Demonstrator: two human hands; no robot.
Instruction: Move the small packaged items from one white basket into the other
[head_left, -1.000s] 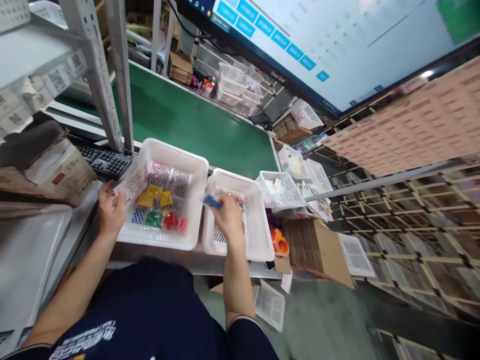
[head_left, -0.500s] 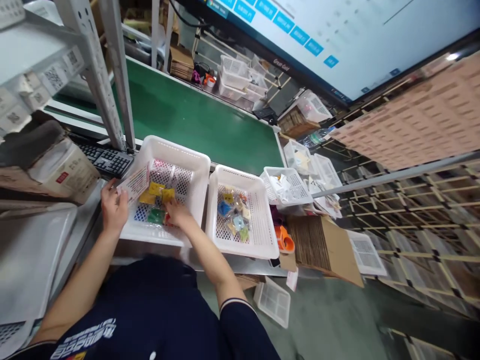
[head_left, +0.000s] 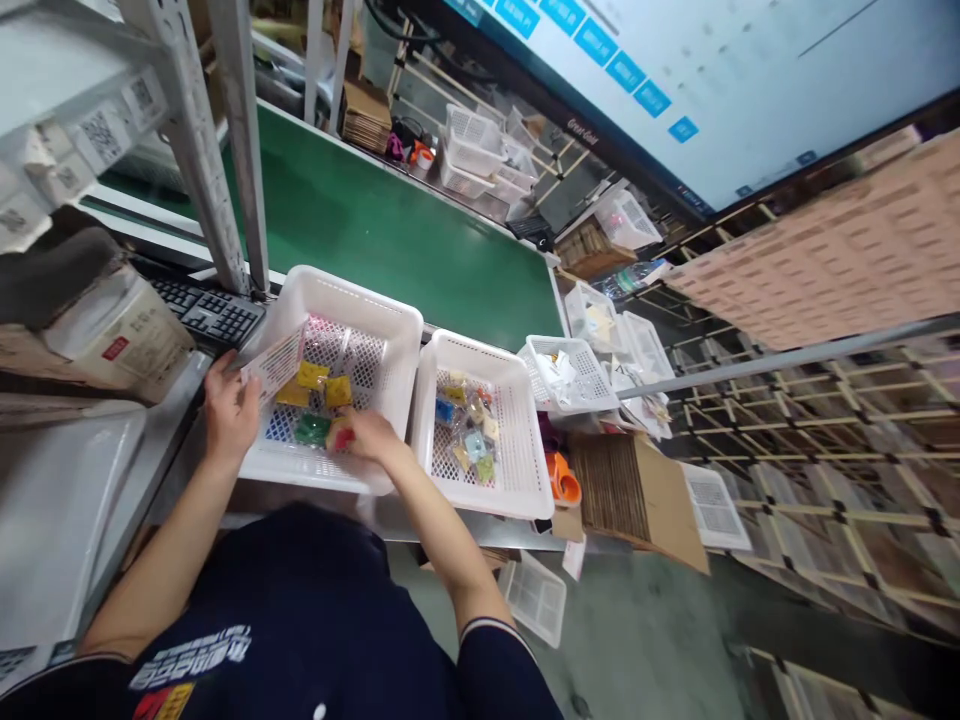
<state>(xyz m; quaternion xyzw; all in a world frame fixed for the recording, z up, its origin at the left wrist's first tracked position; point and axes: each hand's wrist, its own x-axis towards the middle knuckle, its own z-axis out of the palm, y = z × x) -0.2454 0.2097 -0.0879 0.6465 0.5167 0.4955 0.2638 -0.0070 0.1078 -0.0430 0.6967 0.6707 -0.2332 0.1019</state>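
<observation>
My left hand (head_left: 231, 408) grips a printed paper slip (head_left: 275, 368) at the left wall of a white plastic basket (head_left: 367, 292). Inside that basket my right hand (head_left: 367, 436) is closed on a small red packet (head_left: 343, 437), its fingers partly hidden. Beside it lies a green packet (head_left: 312, 429). Several yellow packets (head_left: 338, 391) sit just above, on the mesh floor. A second white basket (head_left: 517, 440) stands to the right, with small bagged pieces in blue, yellow, cream and green (head_left: 475, 444).
Behind the baskets runs a green conveyor belt (head_left: 405, 240). A keyboard (head_left: 214, 312) and an open carton (head_left: 124, 340) are at left. A large monitor (head_left: 637, 90) hangs above. To the right are a smaller basket (head_left: 574, 375), orange tape rolls (head_left: 562, 480) and folded cardboard (head_left: 637, 490).
My right hand has shifted from the yellow packets slightly right and toward me, and now has the red packet in its fingers. My left hand still holds the slip.
</observation>
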